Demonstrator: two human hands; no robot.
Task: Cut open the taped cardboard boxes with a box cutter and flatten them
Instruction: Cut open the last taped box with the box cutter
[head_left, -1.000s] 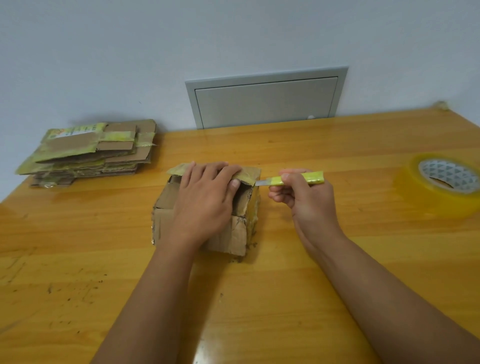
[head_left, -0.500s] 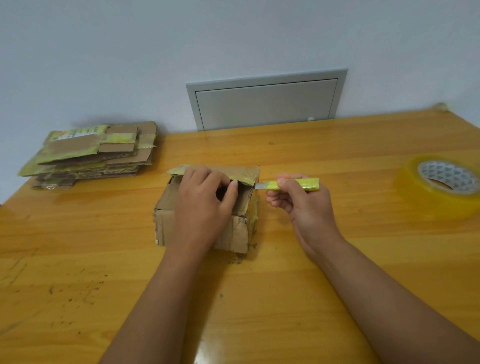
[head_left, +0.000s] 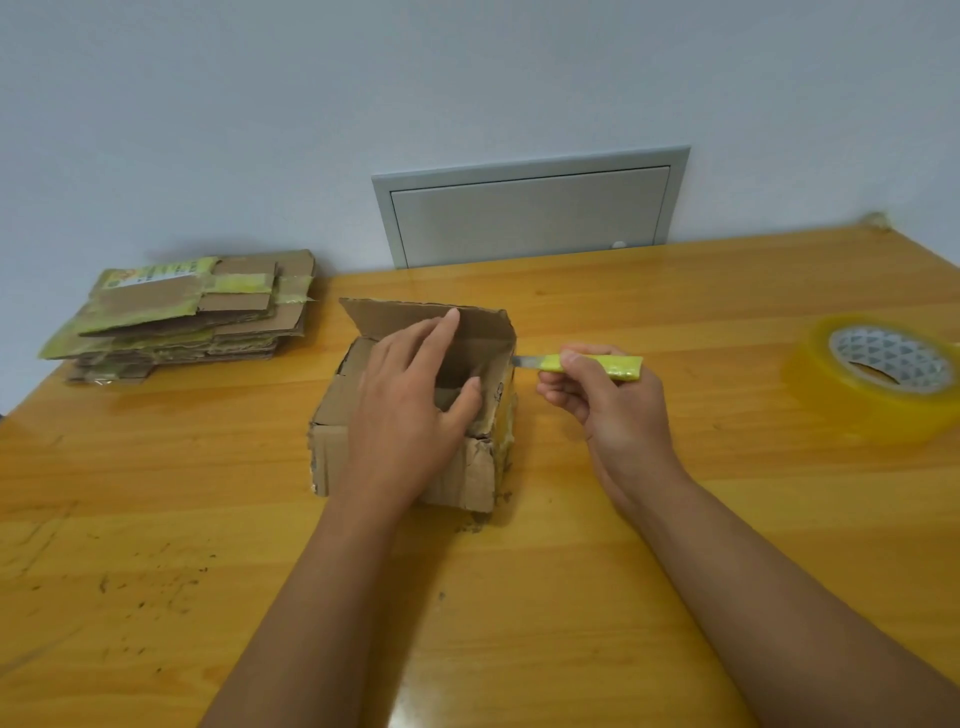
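1. Lying at the far left of the wooden table (head_left: 156, 519), against the wall, is a stack of flattened boxes (head_left: 187, 317), brown cardboard with strips of yellow-green tape. In my judgement these are boxes already finished.

2. Just right of the stack, near the middle of the table, sits the cardboard box (head_left: 415, 410) now being worked on. Its far flap (head_left: 415, 317) stands upright; half a second ago it lay folded down over the top, so the top tape seam appears to be cut through and the box is now open.

3. The left hand (head_left: 410, 410) rests over the open top of the box. Its fingers (head_left: 441, 332) are straight and relaxed, touching the inner face of the raised flap, with the thumb dipping into the opening. It grips nothing.

4. Immediately right of the box, the right hand (head_left: 613, 410) holds a box cutter (head_left: 587, 366) with a yellow-green handle, fingers curled around it. The short blade points left and sits at the box's upper right corner; whether it touches the cardboard cannot be told.

5. At the far right edge of the table, well apart from the hands, lies a roll of clear yellowish tape (head_left: 883, 384).

6. On the wall behind the table is a grey access panel (head_left: 530, 208).

7. What this likely means: with the top open, the remaining taped seams still need cutting before the box can be pressed flat and added to the stack.
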